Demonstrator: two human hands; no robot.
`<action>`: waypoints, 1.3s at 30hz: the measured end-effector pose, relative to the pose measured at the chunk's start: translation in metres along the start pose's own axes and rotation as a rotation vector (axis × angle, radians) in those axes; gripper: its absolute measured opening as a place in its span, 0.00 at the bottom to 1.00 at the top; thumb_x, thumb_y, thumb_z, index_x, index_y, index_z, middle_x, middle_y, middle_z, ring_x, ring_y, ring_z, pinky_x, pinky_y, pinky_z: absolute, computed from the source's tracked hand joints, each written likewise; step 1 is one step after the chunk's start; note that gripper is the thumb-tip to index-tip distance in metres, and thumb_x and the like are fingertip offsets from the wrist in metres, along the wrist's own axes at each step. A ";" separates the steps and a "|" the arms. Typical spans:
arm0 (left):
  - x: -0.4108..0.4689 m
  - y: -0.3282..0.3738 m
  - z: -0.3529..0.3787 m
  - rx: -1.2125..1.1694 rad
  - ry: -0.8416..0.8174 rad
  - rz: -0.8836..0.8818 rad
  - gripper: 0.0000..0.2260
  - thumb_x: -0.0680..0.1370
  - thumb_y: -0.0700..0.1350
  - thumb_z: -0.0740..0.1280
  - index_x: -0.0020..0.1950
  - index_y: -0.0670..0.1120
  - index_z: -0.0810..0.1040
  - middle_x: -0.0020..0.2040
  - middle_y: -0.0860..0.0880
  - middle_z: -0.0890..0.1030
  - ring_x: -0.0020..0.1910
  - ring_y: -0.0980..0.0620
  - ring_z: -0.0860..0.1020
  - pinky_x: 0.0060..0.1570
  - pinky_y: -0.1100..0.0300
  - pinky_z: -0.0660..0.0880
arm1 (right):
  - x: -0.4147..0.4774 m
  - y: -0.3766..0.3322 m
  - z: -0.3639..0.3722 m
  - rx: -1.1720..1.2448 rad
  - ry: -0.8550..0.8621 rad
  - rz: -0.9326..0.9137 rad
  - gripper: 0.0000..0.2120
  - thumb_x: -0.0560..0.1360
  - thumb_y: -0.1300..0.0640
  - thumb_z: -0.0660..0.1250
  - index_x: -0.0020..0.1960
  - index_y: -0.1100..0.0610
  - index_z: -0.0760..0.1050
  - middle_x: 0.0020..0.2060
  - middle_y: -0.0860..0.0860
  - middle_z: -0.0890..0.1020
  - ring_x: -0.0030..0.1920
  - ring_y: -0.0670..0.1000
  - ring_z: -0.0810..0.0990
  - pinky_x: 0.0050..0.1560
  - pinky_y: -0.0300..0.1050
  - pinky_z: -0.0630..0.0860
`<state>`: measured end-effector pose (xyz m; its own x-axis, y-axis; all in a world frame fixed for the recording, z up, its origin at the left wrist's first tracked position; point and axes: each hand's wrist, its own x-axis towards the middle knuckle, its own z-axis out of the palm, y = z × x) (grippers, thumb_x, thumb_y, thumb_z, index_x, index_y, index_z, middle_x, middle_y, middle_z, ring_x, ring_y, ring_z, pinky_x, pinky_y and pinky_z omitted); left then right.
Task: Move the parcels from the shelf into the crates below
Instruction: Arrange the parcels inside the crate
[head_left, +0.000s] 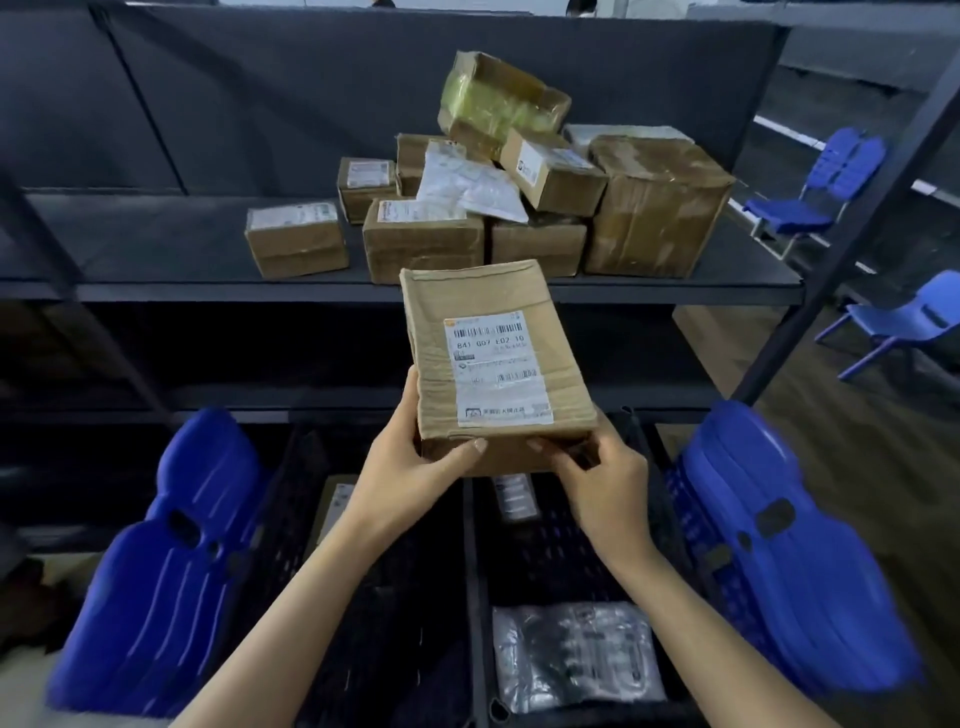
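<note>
A brown cardboard parcel (488, 312) with a white barcode label is held in the air in front of the shelf (182, 244), label side up. My left hand (410, 467) grips its near left corner and my right hand (597, 478) grips its near right corner. Several more cardboard parcels (426, 239) and a white mailer bag (467, 182) are piled on the shelf behind it. Below my hands stand two black crates: the left crate (291, 499) holds a boxed parcel, the right crate (550, 551) holds a grey plastic-wrapped parcel (571, 654) and a small labelled one.
Blue plastic chair backs flank the crates, one at the left (171, 561) and one at the right (769, 540). More blue chairs (815, 192) stand on the floor to the right, beyond the shelf's dark metal upright (852, 228). A lower shelf level is dark.
</note>
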<state>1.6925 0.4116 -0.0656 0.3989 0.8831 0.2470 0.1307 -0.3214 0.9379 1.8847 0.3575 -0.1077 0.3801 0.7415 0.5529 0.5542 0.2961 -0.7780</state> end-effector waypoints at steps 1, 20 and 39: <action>0.001 0.001 -0.002 -0.073 -0.017 -0.028 0.29 0.70 0.56 0.69 0.71 0.59 0.67 0.62 0.61 0.79 0.62 0.60 0.76 0.59 0.63 0.73 | -0.002 0.000 0.001 0.011 -0.001 -0.004 0.23 0.70 0.47 0.71 0.64 0.47 0.73 0.48 0.26 0.79 0.48 0.31 0.79 0.46 0.23 0.71; -0.021 -0.021 0.013 -0.329 0.217 -0.255 0.22 0.79 0.42 0.64 0.73 0.48 0.67 0.65 0.50 0.78 0.64 0.52 0.76 0.65 0.51 0.73 | 0.001 -0.001 -0.003 0.167 -0.343 0.438 0.15 0.77 0.51 0.66 0.63 0.51 0.77 0.48 0.38 0.84 0.51 0.38 0.82 0.51 0.34 0.78; -0.035 -0.105 -0.015 -0.143 0.289 -0.525 0.07 0.80 0.43 0.63 0.52 0.50 0.80 0.45 0.50 0.86 0.47 0.49 0.84 0.49 0.49 0.80 | -0.039 0.035 0.068 0.006 -0.456 0.603 0.17 0.77 0.53 0.66 0.43 0.68 0.80 0.37 0.62 0.84 0.39 0.56 0.82 0.37 0.47 0.72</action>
<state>1.6510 0.4196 -0.1687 0.0500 0.9743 -0.2196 0.1119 0.2130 0.9706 1.8388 0.3803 -0.1768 0.2714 0.9513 -0.1465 0.3429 -0.2378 -0.9088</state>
